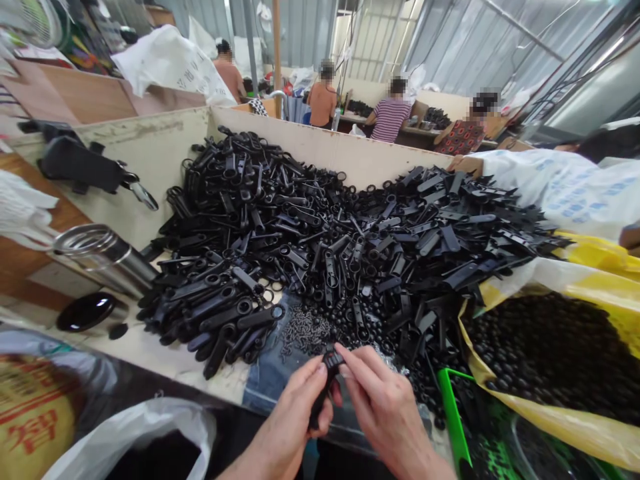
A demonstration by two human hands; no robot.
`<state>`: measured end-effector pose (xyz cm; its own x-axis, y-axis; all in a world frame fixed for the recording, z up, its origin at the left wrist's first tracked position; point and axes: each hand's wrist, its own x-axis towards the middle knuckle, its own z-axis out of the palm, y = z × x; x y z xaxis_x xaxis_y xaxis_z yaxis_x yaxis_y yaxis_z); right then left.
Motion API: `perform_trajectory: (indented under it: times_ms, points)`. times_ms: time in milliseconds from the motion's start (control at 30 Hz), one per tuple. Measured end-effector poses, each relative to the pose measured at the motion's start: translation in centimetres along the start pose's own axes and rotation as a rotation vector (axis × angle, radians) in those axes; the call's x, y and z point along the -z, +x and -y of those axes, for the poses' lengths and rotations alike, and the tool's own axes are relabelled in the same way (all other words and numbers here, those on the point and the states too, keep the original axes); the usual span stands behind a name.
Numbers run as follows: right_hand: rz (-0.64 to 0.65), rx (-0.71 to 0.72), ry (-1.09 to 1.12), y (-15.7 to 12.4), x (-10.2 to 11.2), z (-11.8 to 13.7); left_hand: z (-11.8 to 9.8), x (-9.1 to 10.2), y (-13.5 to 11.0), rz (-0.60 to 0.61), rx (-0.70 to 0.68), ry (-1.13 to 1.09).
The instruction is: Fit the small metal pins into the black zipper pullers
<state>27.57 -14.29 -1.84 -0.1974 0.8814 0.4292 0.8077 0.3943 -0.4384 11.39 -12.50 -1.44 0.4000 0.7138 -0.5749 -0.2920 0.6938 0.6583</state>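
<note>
nearest the camera, the left hand [285,417] is wrapping the lower length of a black plastic zipper pull [324,390] while the right hand [385,407] is pinching its upper end. its long axis is slanting from the right fingertips down into the left palm, so the left hand is nearer most of it. beyond, a heap of similar black pulls [320,233] is spreading across the bench [210,373].

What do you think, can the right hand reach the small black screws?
Probably yes: the right hand is close to the small black screws with nothing between, though its fingers are on a black plastic piece.
</note>
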Motion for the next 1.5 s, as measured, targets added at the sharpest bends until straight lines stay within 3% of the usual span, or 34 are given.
perform_trajectory:
  times_ms: [100,333,533,633,733,933,1133,1300,1500]
  points:
    - [0.025,-0.006,0.004,0.3,0.8,-0.6,-0.2,0.5,0.1,0.034,-0.03,0.101]
    - [0.329,0.156,-0.301,0.8,1.6,-1.1,-0.5,1.2,0.1,0.038,-0.034,0.226]
    - [0.392,0.216,-0.435,0.9,1.2,-0.8,-1.4,1.0,-0.3,0.055,-0.068,0.366]
    - [0.376,0.227,-0.432,0.9,1.1,-0.6,-0.8,1.1,0.1,-0.007,-0.175,0.381]
    - [0.33,0.222,-0.401,0.8,0.9,-0.4,0.1,1.4,0.7,0.008,-0.255,0.345]
    - [0.181,0.251,-0.309,0.0,0.7,-0.4,0.6,1.6,1.1,0.067,-0.178,0.289]
    - [0.066,0.09,-0.143,0.2,1.2,-0.2,0.2,1.6,0.8,0.11,-0.178,0.365]
    - [0.04,0.068,0.066,0.4,1.2,-0.4,0.5,1.4,0.9,0.185,-0.157,0.419]
    - [-0.017,-0.026,0.201,0.4,0.9,-0.6,1.0,1.4,1.0,0.19,-0.159,0.403]
